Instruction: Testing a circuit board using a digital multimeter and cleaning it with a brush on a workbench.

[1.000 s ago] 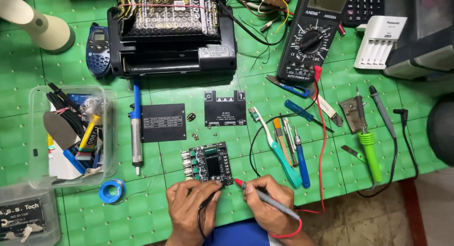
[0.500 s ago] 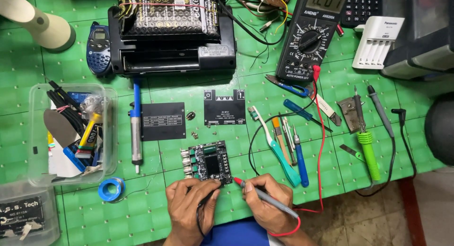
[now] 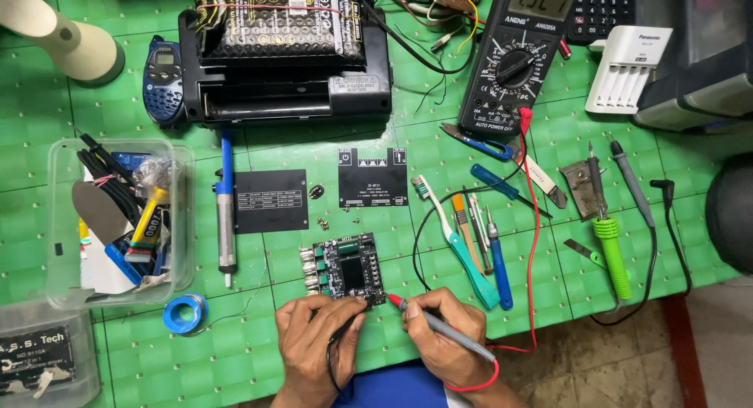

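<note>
A small black circuit board [image 3: 343, 268] lies on the green mat just in front of me. My left hand [image 3: 315, 344] pinches a black test probe, its tip touching the board's near edge. My right hand [image 3: 441, 336] grips a grey probe with a red tip [image 3: 394, 300], which points at the board's near right corner. The red lead [image 3: 532, 243] and a black lead run up to a black multimeter [image 3: 518, 55] at the back, whose display is lit.
Two black cover plates [image 3: 271, 201] [image 3: 372, 176] lie behind the board. A desoldering pump [image 3: 227, 208], solder spool [image 3: 185, 312] and clear parts tub [image 3: 118, 220] sit left. Toothbrush [image 3: 455, 243], screwdrivers and a green-handled soldering iron [image 3: 610, 247] lie right. A black radio chassis [image 3: 282, 55] stands behind.
Both hands stay at the board's near edge with the probes, shifting only slightly. The multimeter's display reading has changed.
</note>
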